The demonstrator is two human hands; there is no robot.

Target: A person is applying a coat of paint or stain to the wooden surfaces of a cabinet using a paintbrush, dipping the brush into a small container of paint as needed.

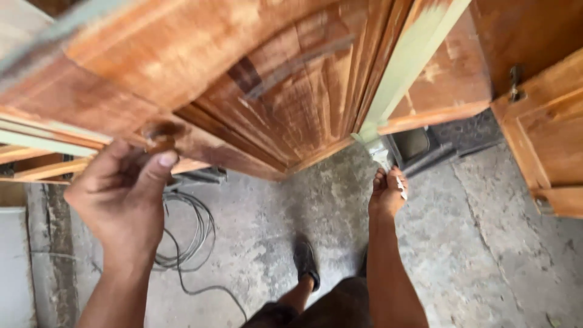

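Rough concrete floor (316, 212) underfoot here, stained and cracked, with a coil of grey cable (191, 234) lying at about 7 o'clock. Over it hangs a big wooden panel door (243, 79), reddish brown with patchy worn finish, tilted and filling everything from 10 to 1 o'clock.

Left hand (121, 194) is up at 9 o'clock, fingers and thumb pinched on the door's lower edge right by a dark round hole (161, 130). Can't tell if there's something small between the fingertips. Right hand (388, 191) sits at 3 o'clock, fingers bunched at the foot of a pale green frame strip (413, 54), maybe gripping a little whitish bit; too blurry to call.

My guess: still early days. Finish looks half stripped or unsanded, hole has no hardware in it, and more wooden doors (546, 127) wait at 2 o'clock.
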